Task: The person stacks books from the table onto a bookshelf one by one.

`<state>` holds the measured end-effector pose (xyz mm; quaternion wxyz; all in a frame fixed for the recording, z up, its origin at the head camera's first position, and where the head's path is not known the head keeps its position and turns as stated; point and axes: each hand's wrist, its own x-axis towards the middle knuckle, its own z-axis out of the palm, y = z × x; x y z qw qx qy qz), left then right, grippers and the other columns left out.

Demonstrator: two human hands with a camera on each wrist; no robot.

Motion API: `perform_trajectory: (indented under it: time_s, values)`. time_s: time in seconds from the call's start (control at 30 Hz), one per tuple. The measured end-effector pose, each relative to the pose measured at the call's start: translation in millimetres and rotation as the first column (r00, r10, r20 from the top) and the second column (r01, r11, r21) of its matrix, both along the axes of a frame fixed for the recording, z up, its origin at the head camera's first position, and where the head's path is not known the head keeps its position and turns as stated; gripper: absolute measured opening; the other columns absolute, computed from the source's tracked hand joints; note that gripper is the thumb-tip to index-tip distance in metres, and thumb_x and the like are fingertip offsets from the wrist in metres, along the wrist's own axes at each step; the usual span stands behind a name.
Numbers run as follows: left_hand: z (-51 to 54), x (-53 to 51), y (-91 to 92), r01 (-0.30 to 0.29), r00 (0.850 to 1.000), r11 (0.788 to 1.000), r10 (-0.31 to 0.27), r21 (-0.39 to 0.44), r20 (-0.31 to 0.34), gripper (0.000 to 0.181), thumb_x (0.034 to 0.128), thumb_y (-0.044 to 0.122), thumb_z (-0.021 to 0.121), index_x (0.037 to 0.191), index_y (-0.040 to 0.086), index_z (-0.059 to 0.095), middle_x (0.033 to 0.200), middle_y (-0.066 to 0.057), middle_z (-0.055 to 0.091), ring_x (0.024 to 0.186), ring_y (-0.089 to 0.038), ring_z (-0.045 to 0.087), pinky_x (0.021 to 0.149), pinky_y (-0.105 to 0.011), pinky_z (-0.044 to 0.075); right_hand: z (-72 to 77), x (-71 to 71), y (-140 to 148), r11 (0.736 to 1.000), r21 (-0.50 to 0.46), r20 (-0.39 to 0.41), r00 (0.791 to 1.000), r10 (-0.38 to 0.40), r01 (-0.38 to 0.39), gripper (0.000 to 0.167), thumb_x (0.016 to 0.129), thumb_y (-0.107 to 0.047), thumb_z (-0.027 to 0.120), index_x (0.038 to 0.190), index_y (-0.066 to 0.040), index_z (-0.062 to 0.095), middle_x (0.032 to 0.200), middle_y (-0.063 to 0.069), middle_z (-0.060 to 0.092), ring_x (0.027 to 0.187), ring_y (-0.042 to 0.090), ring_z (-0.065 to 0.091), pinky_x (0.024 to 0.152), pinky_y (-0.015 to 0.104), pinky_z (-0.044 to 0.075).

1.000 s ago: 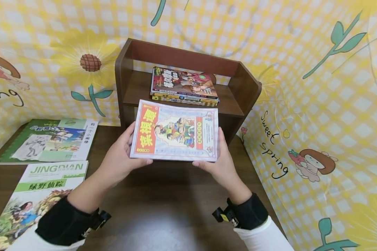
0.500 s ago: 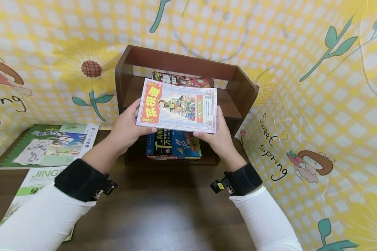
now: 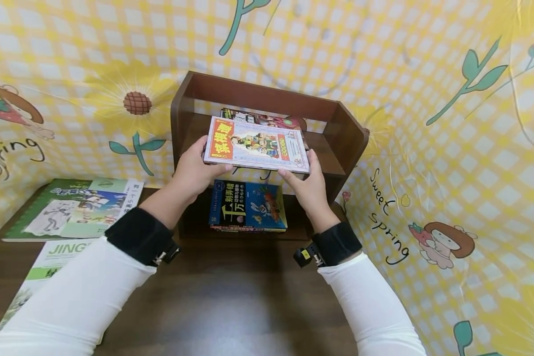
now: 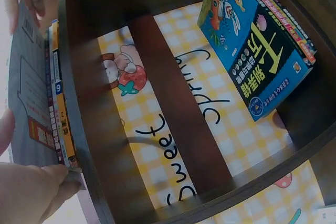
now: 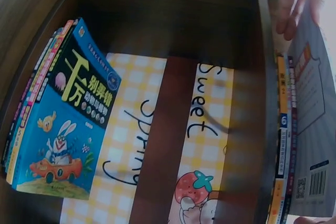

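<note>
A book (image 3: 258, 144) with a white and red illustrated cover lies between both hands, in front of and partly over the upper-shelf stack. My left hand (image 3: 195, 167) grips its left edge, thumb along the front. Its right edge is held by my right hand (image 3: 310, 187), thumb near the front corner. In both wrist views the grey back cover (image 4: 32, 93) shows, tilted close against the stack (image 5: 283, 135). Behind the held book, the top of a dark comic book (image 3: 267, 120) peeks out on the upper shelf.
A wooden two-tier bookshelf (image 3: 267, 88) stands against a checked cloth. Its lower compartment holds a stack of books topped by a blue book (image 3: 249, 203). On the table's left lie a green book (image 3: 71, 207) and a white-green book (image 3: 35, 277).
Both hands have carried the book forward from in front of the bookshelf to the upper shelf's stack. The lower stack of books has come into view beneath it.
</note>
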<state>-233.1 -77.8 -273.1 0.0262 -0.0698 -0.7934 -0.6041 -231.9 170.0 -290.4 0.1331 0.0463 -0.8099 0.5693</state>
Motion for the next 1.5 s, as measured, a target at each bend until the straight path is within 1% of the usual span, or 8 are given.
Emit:
perform_trajectory:
  time_s: [0.17, 0.3, 0.4, 0.63, 0.83, 1.07, 1.33, 1.5]
  values:
    - [5.0, -10.9, 6.9, -0.046, 0.999, 0.996, 0.045, -0.075, -0.014, 0.076, 0.0913, 0.017, 0.068, 0.153, 0.013, 0.024, 0.147, -0.014, 0.042, 0.129, -0.030, 0.042, 0.104, -0.045, 0.039, 2.6, -11.0, 0.2, 0.998, 0.038, -0.011, 0.999, -0.041, 0.042, 0.093, 0.089, -0.029, 0.071, 0.155, -0.007, 0.010, 0.160, 0.009, 0.016, 0.146, 0.019, 0.015, 0.118, 0.035, 0.019]
    - [8.5, -19.2, 10.2, -0.027, 1.000, 0.995, 0.026, -0.094, -0.016, 0.073, 0.0936, 0.021, 0.065, 0.153, 0.012, 0.024, 0.149, -0.013, 0.040, 0.134, -0.031, 0.038, 0.107, -0.047, 0.036, 7.7, -18.8, 2.1, 0.989, 0.110, 0.019, 0.995, -0.098, 0.096, 0.094, 0.088, -0.036, 0.071, 0.155, -0.009, 0.012, 0.161, 0.009, 0.012, 0.148, 0.022, 0.010, 0.119, 0.039, 0.015]
    - [10.7, -24.9, 10.3, -0.014, 1.000, 0.992, 0.013, -0.123, -0.008, 0.072, 0.0953, 0.023, 0.062, 0.154, 0.012, 0.022, 0.150, -0.015, 0.037, 0.136, -0.032, 0.035, 0.108, -0.048, 0.035, 10.9, -23.9, 3.5, 0.985, 0.134, 0.041, 0.993, -0.112, 0.106, 0.093, 0.088, -0.039, 0.070, 0.156, -0.010, 0.012, 0.162, 0.009, 0.011, 0.148, 0.023, 0.010, 0.119, 0.039, 0.016]
    - [11.4, -32.8, 10.7, -0.009, 1.000, 0.988, 0.011, -0.152, 0.016, 0.074, 0.0963, 0.026, 0.060, 0.155, 0.014, 0.018, 0.152, -0.015, 0.034, 0.136, -0.033, 0.034, 0.107, -0.049, 0.037, 11.2, -35.0, 6.1, 0.989, 0.121, 0.063, 0.994, -0.090, 0.082, 0.092, 0.088, -0.038, 0.070, 0.155, -0.009, 0.013, 0.160, 0.009, 0.018, 0.146, 0.022, 0.017, 0.117, 0.037, 0.021]
    - [11.6, -41.6, 12.8, -0.020, 1.000, 0.982, 0.020, -0.187, -0.004, 0.072, 0.0952, 0.029, 0.062, 0.154, 0.012, 0.023, 0.149, -0.016, 0.038, 0.135, -0.034, 0.037, 0.107, -0.049, 0.037, 11.3, -42.1, 8.4, 0.992, 0.096, 0.066, 0.994, -0.092, 0.086, 0.087, 0.089, -0.034, 0.069, 0.154, -0.006, 0.018, 0.158, 0.010, 0.024, 0.145, 0.022, 0.021, 0.117, 0.036, 0.023]
    - [16.3, -50.1, 13.0, -0.031, 0.999, 0.962, 0.021, -0.272, -0.041, 0.069, 0.0951, 0.029, 0.062, 0.152, 0.007, 0.029, 0.143, -0.019, 0.044, 0.129, -0.034, 0.042, 0.102, -0.048, 0.040, 14.2, -50.6, 6.1, 0.988, 0.111, 0.083, 0.989, -0.118, 0.109, 0.082, 0.090, -0.035, 0.068, 0.153, -0.010, 0.023, 0.156, 0.009, 0.029, 0.143, 0.021, 0.027, 0.114, 0.036, 0.028]
    - [18.1, -57.2, 12.4, -0.027, 0.999, 0.965, 0.019, -0.259, -0.032, 0.064, 0.0952, 0.029, 0.061, 0.149, 0.008, 0.034, 0.140, -0.019, 0.047, 0.125, -0.034, 0.045, 0.100, -0.047, 0.040, 18.1, -59.0, 1.1, 0.986, 0.100, 0.120, 0.982, -0.147, 0.135, 0.083, 0.091, -0.034, 0.068, 0.154, -0.009, 0.021, 0.157, 0.010, 0.026, 0.144, 0.022, 0.024, 0.116, 0.035, 0.025]
    - [16.6, -62.6, 14.4, -0.019, 1.000, 0.964, 0.014, -0.265, -0.021, 0.064, 0.0944, 0.030, 0.063, 0.149, 0.008, 0.036, 0.138, -0.019, 0.049, 0.120, -0.033, 0.047, 0.096, -0.046, 0.041, 16.4, -60.4, 2.4, 0.989, 0.046, 0.119, 0.982, -0.144, 0.139, 0.080, 0.091, -0.030, 0.068, 0.154, -0.009, 0.022, 0.153, 0.010, 0.033, 0.139, 0.021, 0.032, 0.111, 0.034, 0.033]
